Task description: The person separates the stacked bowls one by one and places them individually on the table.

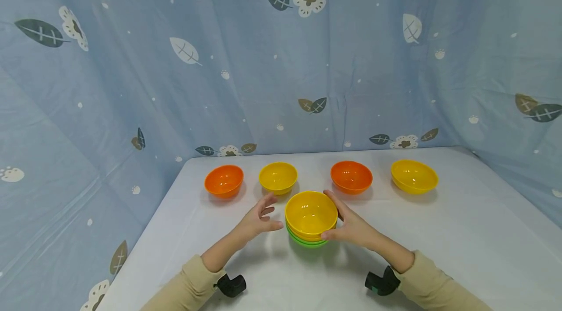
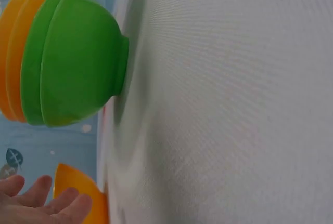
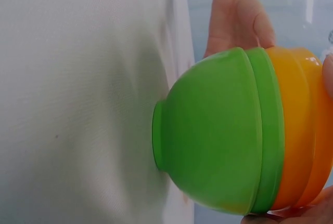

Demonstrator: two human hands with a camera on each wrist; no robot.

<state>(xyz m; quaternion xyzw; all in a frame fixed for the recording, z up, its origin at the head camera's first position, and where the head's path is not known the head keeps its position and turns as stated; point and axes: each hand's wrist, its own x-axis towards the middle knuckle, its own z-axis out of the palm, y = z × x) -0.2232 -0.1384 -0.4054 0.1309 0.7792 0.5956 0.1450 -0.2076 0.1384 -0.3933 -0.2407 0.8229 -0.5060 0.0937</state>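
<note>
In the head view, a nested stack of bowls is at the middle of the table, with yellow bowls (image 1: 311,213) above green bowls (image 1: 307,242). Both wrist views show the green bowls (image 2: 78,60) with their foot close to the cloth; whether it touches is hard to tell. My right hand (image 1: 351,227) grips the stack from the right, thumb on the near side of the yellow rim and fingers round the far side. To the left, my left hand (image 1: 258,219) is held beside the stack with fingers spread, holding nothing, a small gap between.
Behind the stack stands a row of single bowls: an orange bowl (image 1: 224,182), a yellow bowl (image 1: 278,178), another orange bowl (image 1: 351,177) and another yellow bowl (image 1: 414,177). A white cloth covers the table (image 1: 465,223); a blue patterned curtain (image 1: 246,57) hangs behind.
</note>
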